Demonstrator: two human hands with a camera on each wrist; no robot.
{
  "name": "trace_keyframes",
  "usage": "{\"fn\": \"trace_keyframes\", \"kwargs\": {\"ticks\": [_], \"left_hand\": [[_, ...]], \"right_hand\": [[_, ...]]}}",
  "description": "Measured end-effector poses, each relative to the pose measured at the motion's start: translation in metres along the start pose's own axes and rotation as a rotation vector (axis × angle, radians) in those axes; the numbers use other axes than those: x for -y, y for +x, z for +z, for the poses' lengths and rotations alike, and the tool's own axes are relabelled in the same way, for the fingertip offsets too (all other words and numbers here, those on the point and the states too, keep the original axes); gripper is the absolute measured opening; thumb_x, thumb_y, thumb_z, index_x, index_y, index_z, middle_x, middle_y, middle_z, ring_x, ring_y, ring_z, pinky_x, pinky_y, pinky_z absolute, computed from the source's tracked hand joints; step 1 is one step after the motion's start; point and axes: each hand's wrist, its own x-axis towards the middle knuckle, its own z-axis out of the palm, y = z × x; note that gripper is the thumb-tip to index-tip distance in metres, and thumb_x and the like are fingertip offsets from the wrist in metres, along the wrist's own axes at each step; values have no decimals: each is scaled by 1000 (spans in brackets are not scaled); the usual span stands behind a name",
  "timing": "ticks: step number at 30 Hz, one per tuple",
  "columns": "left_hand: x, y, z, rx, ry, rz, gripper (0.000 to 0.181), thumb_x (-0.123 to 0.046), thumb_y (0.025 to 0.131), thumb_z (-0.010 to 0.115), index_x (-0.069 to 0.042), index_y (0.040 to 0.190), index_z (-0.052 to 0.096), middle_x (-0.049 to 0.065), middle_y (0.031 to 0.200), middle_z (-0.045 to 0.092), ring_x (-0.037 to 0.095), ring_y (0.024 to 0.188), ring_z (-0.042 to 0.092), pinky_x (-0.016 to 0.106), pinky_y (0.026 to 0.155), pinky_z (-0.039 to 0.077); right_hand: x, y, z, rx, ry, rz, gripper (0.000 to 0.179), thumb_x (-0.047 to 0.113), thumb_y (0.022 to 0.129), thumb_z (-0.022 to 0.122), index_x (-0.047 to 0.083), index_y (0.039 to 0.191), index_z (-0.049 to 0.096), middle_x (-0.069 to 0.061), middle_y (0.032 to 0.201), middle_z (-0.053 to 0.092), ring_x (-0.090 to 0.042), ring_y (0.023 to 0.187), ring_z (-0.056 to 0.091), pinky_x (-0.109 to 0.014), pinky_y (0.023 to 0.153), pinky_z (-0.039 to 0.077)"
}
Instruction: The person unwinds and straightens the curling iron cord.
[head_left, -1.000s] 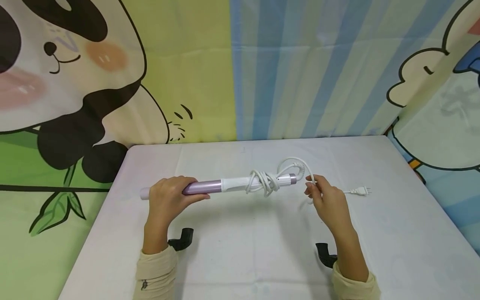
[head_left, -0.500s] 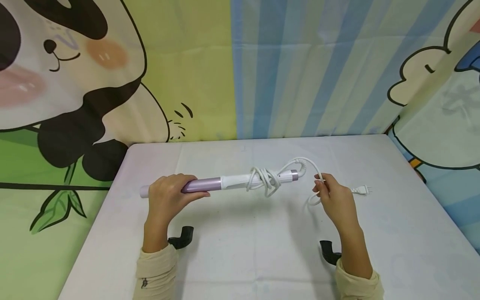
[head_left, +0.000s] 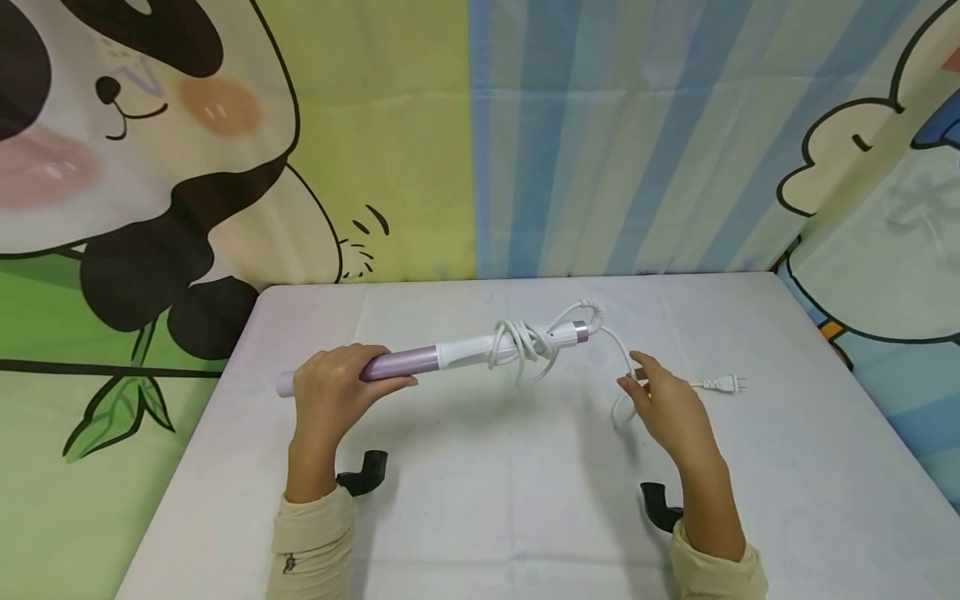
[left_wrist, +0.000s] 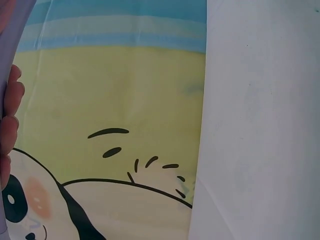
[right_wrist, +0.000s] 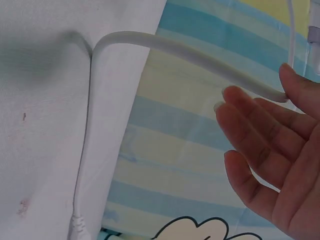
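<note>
A slim hair iron [head_left: 405,362] with a lilac barrel and white handle is held above the white table, tilted slightly up at its right end. My left hand [head_left: 330,396] grips the barrel, fingers wrapped round it; curled fingertips [left_wrist: 12,97] show in the left wrist view. White cord [head_left: 525,343] is looped several times round the handle. My right hand [head_left: 671,408] pinches a free stretch of this cord between thumb and index finger; in the right wrist view the other fingers [right_wrist: 255,135] are loosely bent. Beyond that hand lies the cord's plug [head_left: 723,384] on the table.
The white table [head_left: 495,500] fills the lower middle. A printed cloth with a panda and blue stripes [head_left: 547,150] hangs behind it. Black curved pieces [head_left: 363,473] stick out beside each wrist.
My right hand has shifted right with the pinched cord. The iron's handle end has risen slightly, and the cord loops hang a little differently. My left hand keeps its grip.
</note>
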Motion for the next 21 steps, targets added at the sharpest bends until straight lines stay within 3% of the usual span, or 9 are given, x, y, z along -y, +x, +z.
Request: {"fn": "trace_keyframes", "kwargs": {"ticks": [4, 10, 12, 16, 21], "left_hand": [[0, 0, -1, 15, 16, -37, 51, -49, 51, 81, -9, 79, 70, 7, 69, 69, 21, 55, 62, 29, 47, 40], [-2, 1, 0, 7, 15, -49, 51, -48, 51, 82, -8, 79, 70, 7, 69, 69, 22, 54, 61, 31, 48, 40], [-3, 1, 1, 4, 9, -46, 50, -48, 51, 82, -8, 79, 70, 7, 69, 69, 22, 54, 61, 31, 48, 40], [-5, 1, 2, 12, 3, -42, 50, -49, 52, 81, -9, 80, 70, 6, 69, 69, 22, 55, 61, 30, 48, 40], [-7, 2, 3, 32, 13, -46, 51, -50, 53, 81, -9, 80, 70, 6, 69, 69, 22, 55, 62, 30, 48, 40]], "right_hand": [[8, -6, -5, -34, 5, -43, 63, 28, 89, 58, -1, 138, 31, -25, 128, 48, -41, 114, 48, -54, 86, 41], [29, -14, 0, -330, -13, -282, 58, 12, 76, 73, -4, 125, 47, -27, 129, 43, -45, 119, 38, -58, 95, 32], [36, -15, 5, -376, -53, -348, 54, 12, 74, 74, -3, 121, 52, -25, 128, 45, -45, 119, 38, -59, 92, 33], [45, -14, 17, -310, -147, -389, 45, 15, 74, 74, 2, 115, 59, -18, 117, 56, -40, 111, 48, -55, 83, 40], [45, -14, 24, -243, -188, -394, 29, 6, 75, 72, 2, 104, 65, -10, 84, 61, -26, 76, 56, -37, 65, 45]]}}
